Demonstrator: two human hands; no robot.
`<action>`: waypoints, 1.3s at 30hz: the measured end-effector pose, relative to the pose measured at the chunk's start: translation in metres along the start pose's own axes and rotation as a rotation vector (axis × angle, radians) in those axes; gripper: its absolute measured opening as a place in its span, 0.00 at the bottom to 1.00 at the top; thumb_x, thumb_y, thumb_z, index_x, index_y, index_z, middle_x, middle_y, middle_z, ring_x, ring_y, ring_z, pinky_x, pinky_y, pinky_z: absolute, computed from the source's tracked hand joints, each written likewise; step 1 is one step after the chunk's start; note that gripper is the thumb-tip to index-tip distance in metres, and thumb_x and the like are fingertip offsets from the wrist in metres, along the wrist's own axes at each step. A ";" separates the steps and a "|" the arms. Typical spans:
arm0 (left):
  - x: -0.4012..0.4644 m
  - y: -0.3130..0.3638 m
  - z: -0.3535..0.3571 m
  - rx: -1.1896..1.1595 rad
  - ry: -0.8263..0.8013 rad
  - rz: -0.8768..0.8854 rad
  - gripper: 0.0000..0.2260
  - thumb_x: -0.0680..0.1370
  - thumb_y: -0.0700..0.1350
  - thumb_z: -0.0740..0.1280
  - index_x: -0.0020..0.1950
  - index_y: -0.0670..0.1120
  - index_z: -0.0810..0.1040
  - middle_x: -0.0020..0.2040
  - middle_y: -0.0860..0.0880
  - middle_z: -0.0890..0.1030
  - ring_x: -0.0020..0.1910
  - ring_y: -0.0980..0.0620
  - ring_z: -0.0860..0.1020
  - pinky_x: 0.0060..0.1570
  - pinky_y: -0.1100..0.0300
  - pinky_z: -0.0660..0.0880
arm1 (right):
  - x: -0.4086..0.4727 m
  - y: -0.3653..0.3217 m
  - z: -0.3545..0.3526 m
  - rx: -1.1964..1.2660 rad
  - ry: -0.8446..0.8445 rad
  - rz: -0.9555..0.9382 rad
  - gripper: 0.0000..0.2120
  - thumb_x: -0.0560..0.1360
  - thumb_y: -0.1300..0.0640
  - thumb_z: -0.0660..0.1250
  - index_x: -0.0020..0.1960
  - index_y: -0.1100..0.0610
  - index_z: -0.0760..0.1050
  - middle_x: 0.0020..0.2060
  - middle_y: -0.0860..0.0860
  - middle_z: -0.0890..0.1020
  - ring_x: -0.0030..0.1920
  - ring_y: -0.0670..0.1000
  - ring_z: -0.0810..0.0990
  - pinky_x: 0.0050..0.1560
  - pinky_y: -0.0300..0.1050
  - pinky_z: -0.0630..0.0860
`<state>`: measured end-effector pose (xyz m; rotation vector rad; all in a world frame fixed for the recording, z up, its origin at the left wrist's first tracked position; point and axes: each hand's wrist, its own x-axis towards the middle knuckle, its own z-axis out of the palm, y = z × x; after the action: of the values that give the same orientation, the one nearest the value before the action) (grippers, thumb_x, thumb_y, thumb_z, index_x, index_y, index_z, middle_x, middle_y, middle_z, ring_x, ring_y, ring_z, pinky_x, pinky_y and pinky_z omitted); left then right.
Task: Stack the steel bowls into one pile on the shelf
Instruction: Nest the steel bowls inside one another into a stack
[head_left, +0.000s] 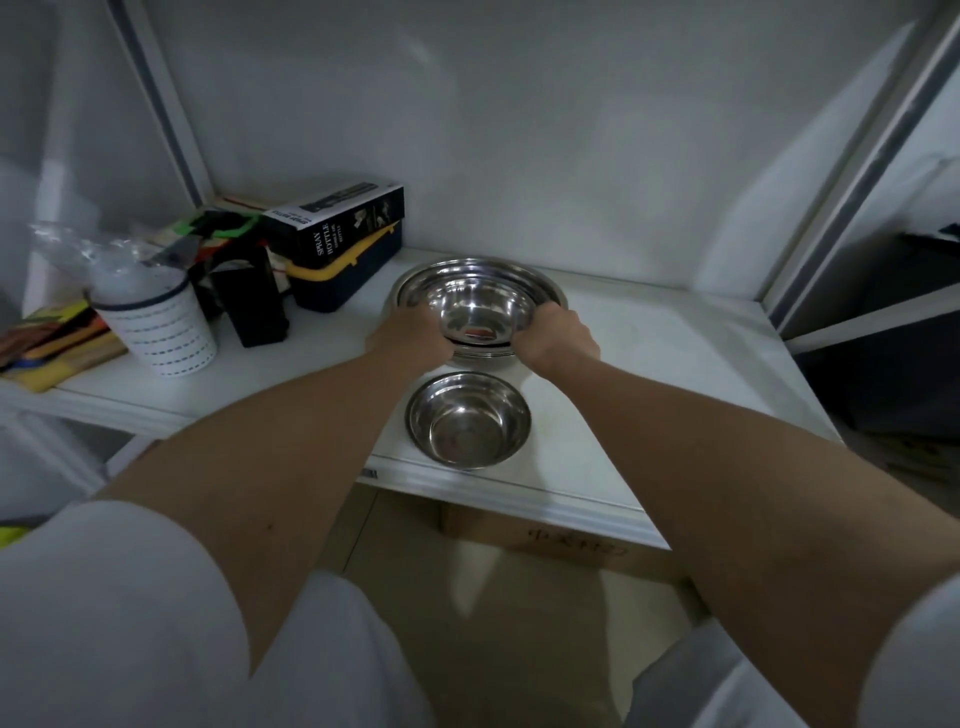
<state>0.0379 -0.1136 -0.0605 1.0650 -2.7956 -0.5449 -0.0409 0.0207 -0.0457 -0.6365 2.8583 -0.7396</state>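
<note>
A white shelf (649, 332) is filling the middle of the view, closed in by pale walls behind and to the left, with a grey metal upright running up each side. Its right half is lying bare and open, while the left end is crowded. Below the front lip a brown cardboard box (545, 545) is sitting, with handwriting too blurred to read.

A pile of steel bowls (480, 306) is standing toward the back of the shelf, smaller ones nested inside a wide one. The left hand (410, 338) and right hand (556, 340) are clasping the near rim of a bowl in that pile from either side, fingers curled over the edge. A single small steel bowl (469, 418) is resting just in front of the pile, close to the shelf's front edge.

At the left, a black box (337, 221) reading "SPRAY BOTTLE" is lying on a navy case with yellow trim (343, 280). Nearer, a white perforated holder (161, 327) is standing beside a black block (254, 306).
</note>
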 end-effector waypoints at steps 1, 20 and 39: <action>-0.006 -0.004 0.000 0.019 0.000 -0.008 0.05 0.75 0.44 0.64 0.43 0.44 0.72 0.38 0.47 0.75 0.42 0.47 0.76 0.43 0.55 0.74 | -0.008 0.000 0.000 -0.013 -0.013 0.005 0.10 0.76 0.57 0.62 0.53 0.59 0.77 0.42 0.53 0.78 0.43 0.55 0.76 0.44 0.46 0.73; -0.025 0.006 -0.038 -0.094 -0.109 -0.063 0.08 0.76 0.36 0.66 0.54 0.35 0.78 0.34 0.42 0.77 0.30 0.49 0.77 0.35 0.58 0.79 | -0.020 -0.006 -0.015 0.088 -0.156 0.021 0.02 0.76 0.64 0.63 0.47 0.62 0.74 0.32 0.55 0.75 0.28 0.50 0.75 0.30 0.41 0.76; 0.053 0.023 -0.048 -0.122 0.075 -0.013 0.10 0.78 0.35 0.61 0.36 0.39 0.70 0.31 0.47 0.67 0.33 0.51 0.70 0.31 0.61 0.66 | 0.059 -0.026 -0.026 0.142 -0.022 0.034 0.11 0.72 0.63 0.66 0.54 0.63 0.78 0.50 0.59 0.82 0.50 0.59 0.82 0.44 0.45 0.76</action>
<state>-0.0056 -0.1467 -0.0095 1.0561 -2.6556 -0.6536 -0.0907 -0.0138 -0.0106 -0.5718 2.7579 -0.9139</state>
